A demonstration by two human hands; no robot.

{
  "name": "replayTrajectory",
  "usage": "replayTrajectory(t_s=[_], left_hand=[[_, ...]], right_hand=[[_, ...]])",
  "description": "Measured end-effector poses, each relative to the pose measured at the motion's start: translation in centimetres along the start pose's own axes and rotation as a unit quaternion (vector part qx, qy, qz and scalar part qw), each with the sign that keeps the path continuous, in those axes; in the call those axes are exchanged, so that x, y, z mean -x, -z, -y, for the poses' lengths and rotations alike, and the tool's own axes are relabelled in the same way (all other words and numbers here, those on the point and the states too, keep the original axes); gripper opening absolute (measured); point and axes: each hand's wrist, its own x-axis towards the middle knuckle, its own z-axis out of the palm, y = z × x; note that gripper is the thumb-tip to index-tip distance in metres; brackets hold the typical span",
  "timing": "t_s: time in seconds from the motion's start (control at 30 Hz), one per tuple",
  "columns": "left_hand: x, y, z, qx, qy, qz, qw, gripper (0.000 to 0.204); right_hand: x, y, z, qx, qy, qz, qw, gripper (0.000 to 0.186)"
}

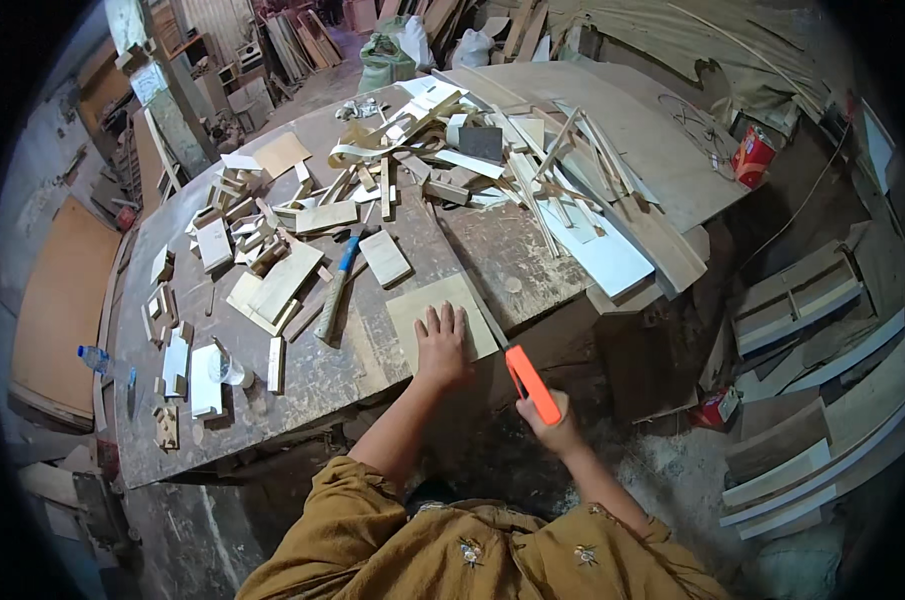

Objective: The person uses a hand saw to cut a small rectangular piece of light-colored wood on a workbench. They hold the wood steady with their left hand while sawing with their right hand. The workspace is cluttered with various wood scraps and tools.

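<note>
My left hand lies palm down, fingers apart, on a thin square pale board at the worktable's front edge. My right hand grips the orange handle of a handsaw. Its long narrow blade slants up and away along the board's right side; whether it is cutting into the board I cannot tell. Left of the board lies a hammer with a blue-and-pale handle, beside a small white-faced block.
The worktable holds piled offcuts, long strips, a plastic cup, a loose cord and a red can. A bottle is at the left. Curved wooden pieces lie low on the right; sacks stand behind.
</note>
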Motion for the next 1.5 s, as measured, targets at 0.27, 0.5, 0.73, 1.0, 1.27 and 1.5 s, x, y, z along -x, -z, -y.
replayTrajectory(t_s=[0.27,0.5,0.73,1.0,1.27,1.5], left_hand=[[-0.1,0.0,0.7,0.000,-0.003,-0.018,1.000,0.103],[-0.1,-0.5,-0.1,0.006,0.007,-0.021,1.000,0.082],[0.1,0.7,-0.4,-0.004,-0.014,-0.008,1.000,0.092],[0.1,-0.6,0.2,-0.001,-0.002,-0.040,0.999,0.088],[0.2,0.4,0.0,0.010,-0.003,-0.007,1.000,0.097],[-0.2,-1.3,0.6,-0.008,-0.008,-0.049,0.999,0.095]], right_hand=[[3.0,1.2,0.9,-0.059,-0.031,0.029,0.997,0.024],[-1.5,-0.5,0.7,-0.063,-0.011,-0.004,0.998,0.025],[5.3,1.9,1.6,-0.076,-0.065,-0.002,0.995,0.019],[6.6,2.1,2.2,-0.042,-0.053,-0.002,0.998,0.023],[2.3,0.6,1.6,-0.057,-0.057,-0.006,0.997,0.024],[8.2,2.1,2.5,-0.038,-0.057,-0.019,0.997,0.021]])
